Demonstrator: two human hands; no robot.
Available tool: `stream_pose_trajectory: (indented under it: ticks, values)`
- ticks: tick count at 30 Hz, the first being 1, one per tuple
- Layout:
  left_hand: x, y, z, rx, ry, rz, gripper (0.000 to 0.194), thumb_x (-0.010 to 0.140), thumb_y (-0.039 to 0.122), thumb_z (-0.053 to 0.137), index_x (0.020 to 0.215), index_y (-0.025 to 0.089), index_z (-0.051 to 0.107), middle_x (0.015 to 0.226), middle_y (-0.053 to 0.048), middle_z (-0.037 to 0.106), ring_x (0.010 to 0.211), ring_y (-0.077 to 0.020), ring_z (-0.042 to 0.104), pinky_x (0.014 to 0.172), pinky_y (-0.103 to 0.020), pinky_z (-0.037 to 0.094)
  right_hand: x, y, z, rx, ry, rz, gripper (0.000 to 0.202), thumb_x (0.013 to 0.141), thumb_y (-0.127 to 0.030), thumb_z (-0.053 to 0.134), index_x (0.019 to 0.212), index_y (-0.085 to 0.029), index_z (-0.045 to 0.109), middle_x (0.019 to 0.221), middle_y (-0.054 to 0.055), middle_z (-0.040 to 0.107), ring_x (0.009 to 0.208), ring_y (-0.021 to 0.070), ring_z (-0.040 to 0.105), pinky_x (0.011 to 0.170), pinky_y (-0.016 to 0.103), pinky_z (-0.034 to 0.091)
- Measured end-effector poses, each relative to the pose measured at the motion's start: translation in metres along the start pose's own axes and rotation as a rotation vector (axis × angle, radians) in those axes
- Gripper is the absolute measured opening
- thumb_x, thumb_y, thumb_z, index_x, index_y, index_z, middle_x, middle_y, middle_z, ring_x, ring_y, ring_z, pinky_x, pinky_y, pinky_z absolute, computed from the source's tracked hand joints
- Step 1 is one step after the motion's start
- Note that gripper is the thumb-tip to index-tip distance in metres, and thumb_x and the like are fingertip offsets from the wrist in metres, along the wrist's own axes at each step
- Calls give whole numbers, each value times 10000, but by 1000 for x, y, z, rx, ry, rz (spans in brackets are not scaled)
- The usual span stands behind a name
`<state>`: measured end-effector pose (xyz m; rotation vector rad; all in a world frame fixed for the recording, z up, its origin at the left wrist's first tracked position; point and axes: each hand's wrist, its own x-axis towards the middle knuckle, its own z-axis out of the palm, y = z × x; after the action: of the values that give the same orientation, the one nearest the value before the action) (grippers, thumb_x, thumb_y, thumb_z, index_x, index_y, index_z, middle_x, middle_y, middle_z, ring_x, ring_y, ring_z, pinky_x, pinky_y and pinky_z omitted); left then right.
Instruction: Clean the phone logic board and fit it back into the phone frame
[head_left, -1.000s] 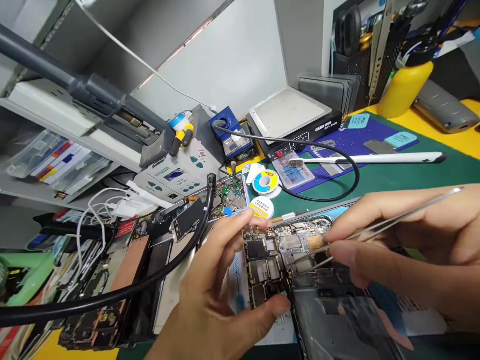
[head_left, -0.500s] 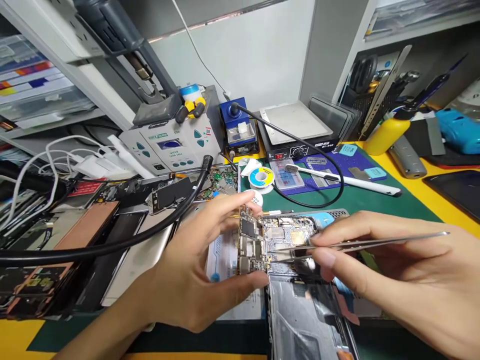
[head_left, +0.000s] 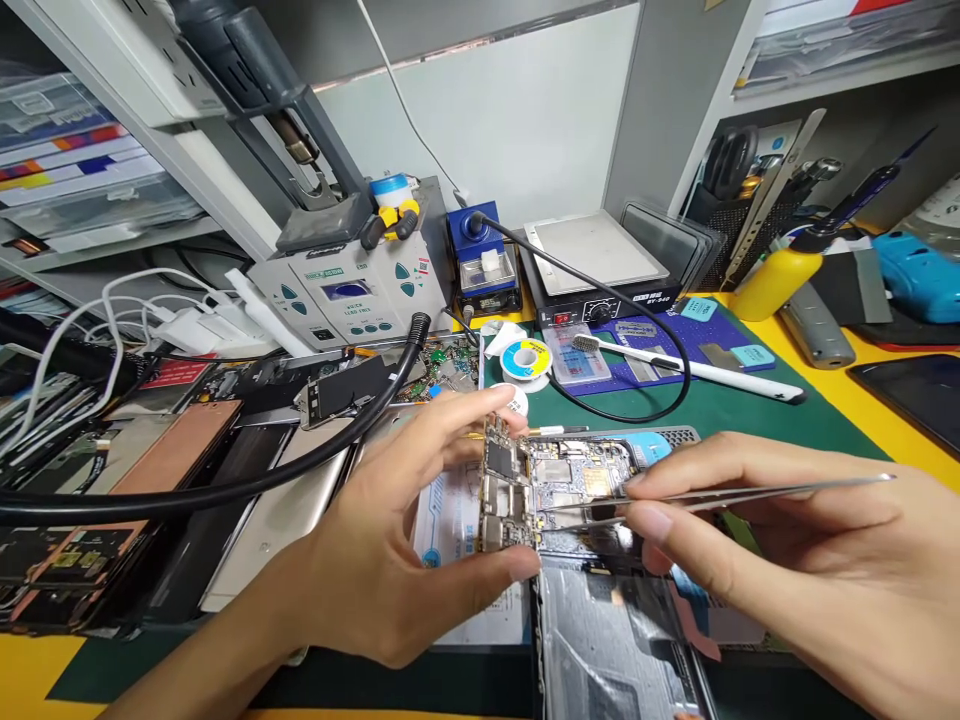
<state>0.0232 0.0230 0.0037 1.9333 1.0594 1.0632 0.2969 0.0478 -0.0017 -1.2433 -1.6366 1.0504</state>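
My left hand (head_left: pixel 397 540) grips a small phone circuit board (head_left: pixel 504 490) by its edges, the thumb at the lower end and the fingers at the upper end. The board stands tilted on its side, chips facing me. Metal tweezers (head_left: pixel 720 495) are pinched between the thumb and fingers of my right hand (head_left: pixel 772 530). Their tips lie close to the board's right edge; whether they touch it I cannot tell. Beneath and to the right lies an opened phone (head_left: pixel 600 630), with another circuit board (head_left: pixel 559 470) showing at its upper end.
A hot air station (head_left: pixel 352 290), a blue soldering station (head_left: pixel 480 260) and a heating plate (head_left: pixel 596 260) stand behind. A black hose (head_left: pixel 300 475) crosses the left side over several phone parts. A solder spool (head_left: pixel 525 360) and a white brush (head_left: pixel 697 370) lie on the green mat (head_left: pixel 817 420).
The view has shifted slightly, so most things appear a little lower and to the right. Both hands keep their holds, and the tweezer tips look a little farther apart.
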Motion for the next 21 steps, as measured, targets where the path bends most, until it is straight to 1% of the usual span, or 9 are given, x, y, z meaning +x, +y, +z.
stream_pose_trajectory:
  ticks: [4,7,9,11,14,18,21]
  values:
    - [-3,-2,2,-25,13,-31,916,900,222,945,1670,487,525,1545,-39,714,1399,-234,743,1194,-279,600,-2,2,-5,142,-117,56,322,868,-600,935,870,-282,885,755,46,831,413,167,667,355,235,563]
    - [-4,-3,2,-39,9,-33,917,903,206,940,1670,483,520,1510,-38,727,1401,-229,740,1197,-274,597,0,0,-6,198,-145,56,205,883,-503,936,840,-311,882,716,5,810,408,124,646,384,180,538]
    - [-4,-3,3,-49,8,-31,898,902,205,941,1655,487,539,1507,-30,726,1401,-219,734,1197,-271,596,2,-3,-5,198,-145,41,181,877,-473,945,823,-311,882,691,-3,795,414,118,636,389,173,526]
    - [-3,-3,3,-50,23,-36,884,895,208,949,1641,479,559,1494,-24,730,1396,-203,730,1196,-247,586,4,-5,-6,203,-171,18,145,868,-436,956,828,-315,887,704,-5,806,416,123,642,386,178,531]
    - [-2,-2,4,-26,41,-35,892,885,206,957,1642,463,562,1468,-23,737,1373,-181,732,1171,-201,578,7,-8,-8,168,-190,-15,158,896,-435,913,804,-314,869,727,-2,819,427,132,646,380,191,535]
    - [-3,-3,3,-32,29,-22,888,906,191,929,1656,468,544,1483,-37,722,1390,-202,716,1138,-232,613,7,-7,-13,70,-226,-66,172,979,-415,813,848,-308,843,741,-12,809,463,130,662,401,195,548]
    - [-4,-3,3,-35,26,-24,894,902,183,928,1658,464,542,1481,-36,714,1396,-199,706,1152,-233,603,6,-5,-12,76,-240,-82,136,987,-376,801,882,-299,842,729,-22,801,448,122,655,395,196,542]
